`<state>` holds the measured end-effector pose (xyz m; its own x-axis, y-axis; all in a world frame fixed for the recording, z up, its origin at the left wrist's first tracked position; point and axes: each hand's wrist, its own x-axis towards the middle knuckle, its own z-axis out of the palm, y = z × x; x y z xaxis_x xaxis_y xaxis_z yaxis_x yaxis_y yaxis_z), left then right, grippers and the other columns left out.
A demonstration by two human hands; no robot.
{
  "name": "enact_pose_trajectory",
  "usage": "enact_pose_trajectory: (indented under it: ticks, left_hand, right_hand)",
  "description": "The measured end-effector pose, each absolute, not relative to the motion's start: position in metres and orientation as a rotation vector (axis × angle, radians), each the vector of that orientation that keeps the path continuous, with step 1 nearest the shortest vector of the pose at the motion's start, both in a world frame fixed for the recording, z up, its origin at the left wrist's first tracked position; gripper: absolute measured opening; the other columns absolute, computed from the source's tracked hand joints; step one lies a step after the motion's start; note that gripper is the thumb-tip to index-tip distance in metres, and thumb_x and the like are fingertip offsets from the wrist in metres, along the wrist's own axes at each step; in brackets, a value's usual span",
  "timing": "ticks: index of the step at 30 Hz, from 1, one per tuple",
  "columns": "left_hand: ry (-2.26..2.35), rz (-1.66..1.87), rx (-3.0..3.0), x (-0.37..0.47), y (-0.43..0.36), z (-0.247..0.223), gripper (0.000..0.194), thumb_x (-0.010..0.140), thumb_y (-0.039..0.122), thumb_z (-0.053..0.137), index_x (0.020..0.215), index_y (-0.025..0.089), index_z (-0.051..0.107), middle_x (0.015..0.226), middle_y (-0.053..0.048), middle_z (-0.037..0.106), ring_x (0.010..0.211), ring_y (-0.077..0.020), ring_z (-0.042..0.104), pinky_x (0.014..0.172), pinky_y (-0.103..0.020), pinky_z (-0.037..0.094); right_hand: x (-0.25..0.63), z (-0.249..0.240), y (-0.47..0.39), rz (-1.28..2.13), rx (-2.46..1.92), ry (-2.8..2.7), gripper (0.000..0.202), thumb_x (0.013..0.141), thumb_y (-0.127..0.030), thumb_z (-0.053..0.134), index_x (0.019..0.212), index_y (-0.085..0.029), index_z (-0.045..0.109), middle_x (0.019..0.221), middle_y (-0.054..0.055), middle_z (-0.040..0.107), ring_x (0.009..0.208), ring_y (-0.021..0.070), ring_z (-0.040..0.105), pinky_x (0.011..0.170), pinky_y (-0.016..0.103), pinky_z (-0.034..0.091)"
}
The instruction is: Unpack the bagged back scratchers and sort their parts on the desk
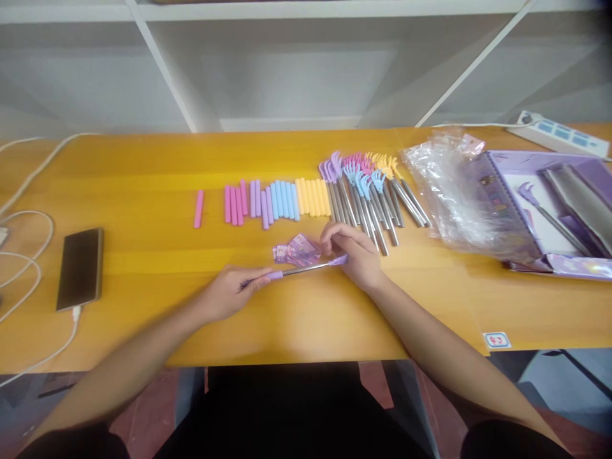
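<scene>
A back scratcher (pixel 306 269) with a purple handle, metal rod and purple claw lies level between my hands. My left hand (pixel 232 290) is closed round its handle end. At the claw end, my right hand (pixel 354 254) has curled fingers, with the claw against the palm side. Small purple printed cards (pixel 302 250) lie just beyond the rod. Behind them are rows of pink sleeves (pixel 234 205), purple sleeves (pixel 265 207), blue sleeves (pixel 285 200) and yellow sleeves (pixel 313 197). Several metal rods with coloured claws (pixel 370 197) are piled to their right.
Clear plastic bags (pixel 454 197) lie beside a purple box (pixel 521 164) holding another purple scratcher. A power strip (pixel 564 132) is at the back right. On the left are a phone (pixel 80 268) and white cables (pixel 36 172). White shelving (pixel 287 121) stands behind the table.
</scene>
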<state>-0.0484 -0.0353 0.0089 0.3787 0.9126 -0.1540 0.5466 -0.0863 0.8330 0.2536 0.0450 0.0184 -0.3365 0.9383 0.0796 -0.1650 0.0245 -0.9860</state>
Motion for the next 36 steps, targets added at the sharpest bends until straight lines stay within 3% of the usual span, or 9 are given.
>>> enact_pose_trajectory:
  ticks: [16,23,30,36]
  left_hand:
    - [1.231,0.557,1.802,-0.043,-0.039,0.017,0.037,0.110,0.048,0.059,0.138,0.033,0.079,0.131,-0.001,0.082,0.111,-0.0237,0.082,0.101,-0.034,0.064]
    - [1.178,0.596,1.889,-0.040,-0.041,0.016,0.036,0.112,0.045,0.057,0.136,0.032,0.080,0.121,-0.003,0.085,0.099,-0.0218,0.084,0.091,-0.031,0.064]
    - [1.151,0.523,1.974,-0.040,-0.037,0.022,0.040,0.115,0.044,0.051,0.140,0.027,0.077,0.116,-0.003,0.086,0.089,-0.0172,0.081,0.085,-0.026,0.060]
    - [1.196,0.521,1.962,-0.049,-0.032,0.023,0.041,0.114,0.048,0.051,0.141,0.032,0.076,0.128,-0.002,0.084,0.103,-0.0194,0.081,0.090,-0.027,0.060]
  right_hand:
    - [0.240,0.011,0.033,1.600,-0.828,-1.258,0.024,0.095,-0.028,0.063,0.075,-0.020,0.072,0.072,0.002,0.057,0.067,0.0170,0.052,0.064,0.031,0.038]
    - [0.236,0.014,0.027,1.606,-0.832,-1.270,0.025,0.094,-0.024,0.060,0.071,-0.020,0.070,0.070,0.003,0.058,0.064,0.0168,0.053,0.062,0.031,0.038]
    - [0.243,0.016,0.030,1.543,-0.810,-1.390,0.027,0.100,-0.029,0.062,0.076,-0.020,0.070,0.074,0.003,0.060,0.069,0.0178,0.056,0.065,0.031,0.044]
    - [0.252,0.011,0.042,1.340,-0.874,-1.519,0.023,0.102,-0.047,0.070,0.103,-0.024,0.070,0.084,0.001,0.064,0.076,0.0196,0.064,0.070,0.034,0.054]
